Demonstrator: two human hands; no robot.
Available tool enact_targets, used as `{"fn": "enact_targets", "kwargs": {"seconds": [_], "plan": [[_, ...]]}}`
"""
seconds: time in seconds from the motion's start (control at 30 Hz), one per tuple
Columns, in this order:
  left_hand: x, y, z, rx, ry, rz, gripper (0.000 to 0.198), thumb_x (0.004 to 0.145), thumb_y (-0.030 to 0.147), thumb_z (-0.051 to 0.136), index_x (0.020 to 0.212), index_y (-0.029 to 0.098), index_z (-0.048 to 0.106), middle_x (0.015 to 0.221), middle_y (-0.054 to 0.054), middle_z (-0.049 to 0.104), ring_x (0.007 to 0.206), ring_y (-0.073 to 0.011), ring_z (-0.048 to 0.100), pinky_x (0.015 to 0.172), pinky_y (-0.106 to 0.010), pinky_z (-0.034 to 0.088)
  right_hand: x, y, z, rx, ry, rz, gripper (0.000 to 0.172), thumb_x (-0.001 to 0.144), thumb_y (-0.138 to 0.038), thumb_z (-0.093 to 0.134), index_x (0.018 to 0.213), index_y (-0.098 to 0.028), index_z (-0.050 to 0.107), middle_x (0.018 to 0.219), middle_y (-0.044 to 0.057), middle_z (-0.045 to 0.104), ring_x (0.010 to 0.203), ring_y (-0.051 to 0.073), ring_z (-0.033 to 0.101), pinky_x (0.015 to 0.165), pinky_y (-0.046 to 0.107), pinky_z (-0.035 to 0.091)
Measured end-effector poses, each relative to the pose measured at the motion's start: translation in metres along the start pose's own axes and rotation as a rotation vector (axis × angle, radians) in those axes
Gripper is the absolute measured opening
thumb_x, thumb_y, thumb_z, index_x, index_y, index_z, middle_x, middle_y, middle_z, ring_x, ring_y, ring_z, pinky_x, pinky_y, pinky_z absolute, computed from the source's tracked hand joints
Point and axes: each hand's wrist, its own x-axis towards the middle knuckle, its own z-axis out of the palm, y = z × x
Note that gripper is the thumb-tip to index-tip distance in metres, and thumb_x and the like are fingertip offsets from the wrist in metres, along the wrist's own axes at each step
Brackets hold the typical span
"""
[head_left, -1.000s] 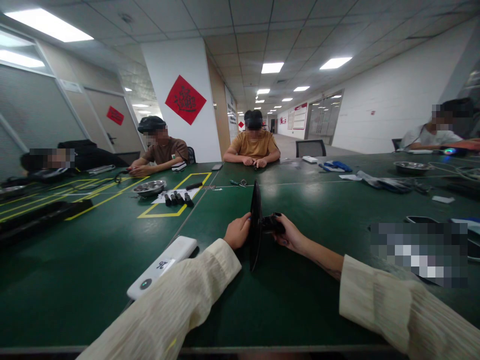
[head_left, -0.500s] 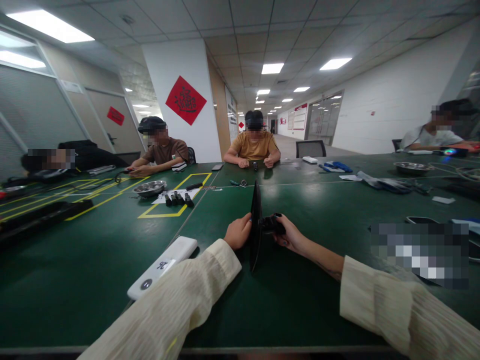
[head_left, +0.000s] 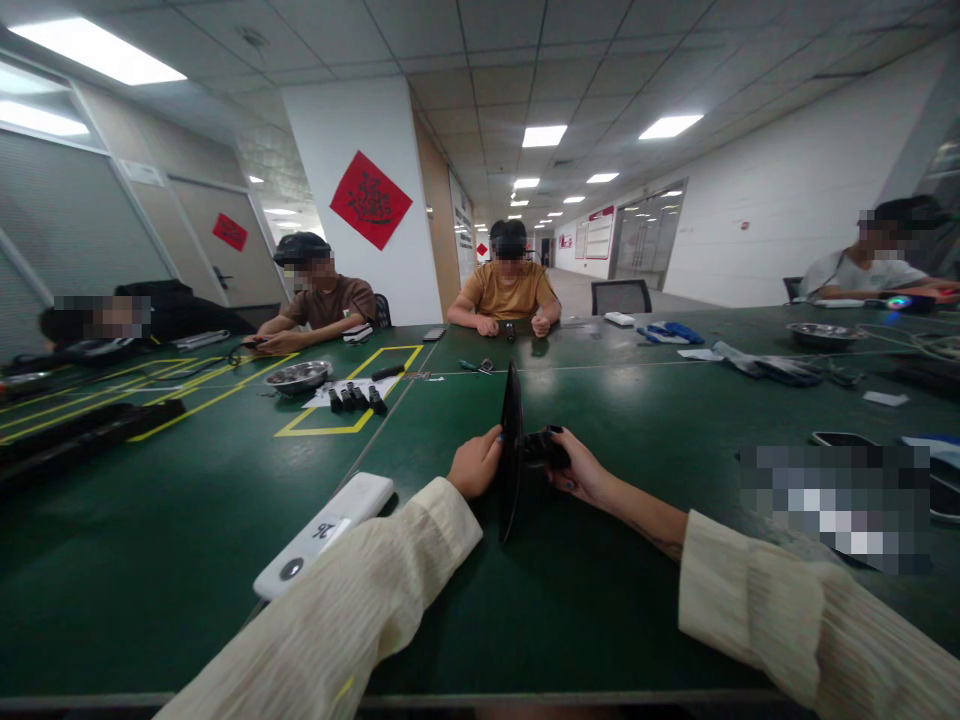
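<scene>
In the middle of the head view, a thin black panel (head_left: 512, 465) stands upright over the green table, seen almost edge-on. A chunky black piece like a mount (head_left: 541, 450) juts from its right face; I cannot make out its exact kind. My left hand (head_left: 477, 462) has its fingers closed at the panel's left side, with the fingertips partly hidden behind it. Wrapped round the black mount from the right is my right hand (head_left: 581, 467). A white power bank (head_left: 341, 520) marked 26 lies beside my left forearm.
Ahead-left, a steel bowl (head_left: 298, 377) stands near several black cylindrical parts (head_left: 358, 399) on white paper within yellow tape. Pliers (head_left: 471, 367) lie ahead. Grey gloves (head_left: 765, 362) and another bowl (head_left: 825, 335) are at right. Several people sit around the green table (head_left: 637, 400).
</scene>
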Motion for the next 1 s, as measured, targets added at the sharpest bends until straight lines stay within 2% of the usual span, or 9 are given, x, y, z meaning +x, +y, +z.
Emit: {"fn": "enact_targets", "kwargs": {"seconds": [0.13,0.4,0.6,0.83,1.0], "plan": [[0.0,0.0008,0.0007,-0.004,0.013,0.002,0.043,0.093,0.033,0.017,0.107,0.02,0.055,0.099,-0.008,0.067,0.092,-0.0219,0.061,0.077,-0.03,0.043,-0.001,-0.0009,0.0012,0.004,0.001,-0.012,0.024,0.081,-0.044,0.038,0.092,-0.023,0.037,0.045,-0.006,0.051,0.026,0.006,0.035,0.028,0.014,0.016],[0.0003,-0.0036,0.0023,-0.017,0.018,0.029,0.041,0.091,0.029,0.021,0.115,0.019,0.053,0.103,-0.008,0.066,0.094,-0.0212,0.06,0.08,-0.03,0.043,0.0001,0.0002,0.0003,0.008,-0.01,-0.015,0.025,0.081,-0.046,0.039,0.091,-0.023,0.037,0.044,-0.006,0.052,0.027,0.007,0.037,0.028,0.014,0.016],[0.0001,-0.0018,0.0016,-0.048,0.031,0.026,0.046,0.093,0.033,0.015,0.105,0.018,0.056,0.098,-0.008,0.067,0.091,-0.0223,0.061,0.077,-0.03,0.043,0.0023,0.0036,-0.0033,0.02,-0.037,-0.015,0.026,0.082,-0.047,0.04,0.092,-0.023,0.037,0.045,-0.005,0.054,0.028,0.007,0.037,0.028,0.014,0.017],[-0.0003,-0.0008,0.0003,0.008,0.019,0.03,0.038,0.09,0.03,0.025,0.11,0.019,0.055,0.102,-0.008,0.066,0.094,-0.0227,0.06,0.077,-0.03,0.043,0.0003,0.0004,0.0005,0.017,0.003,-0.016,0.025,0.081,-0.045,0.04,0.091,-0.023,0.038,0.044,-0.005,0.053,0.028,0.008,0.039,0.028,0.014,0.016],[-0.0001,-0.0044,0.0024,-0.016,0.033,0.054,0.042,0.092,0.031,0.019,0.111,0.019,0.054,0.098,-0.007,0.066,0.092,-0.0218,0.061,0.078,-0.03,0.043,0.0017,0.002,-0.0006,0.025,0.005,-0.021,0.025,0.08,-0.045,0.041,0.093,-0.023,0.038,0.045,-0.005,0.053,0.03,0.008,0.041,0.028,0.013,0.016]]}}
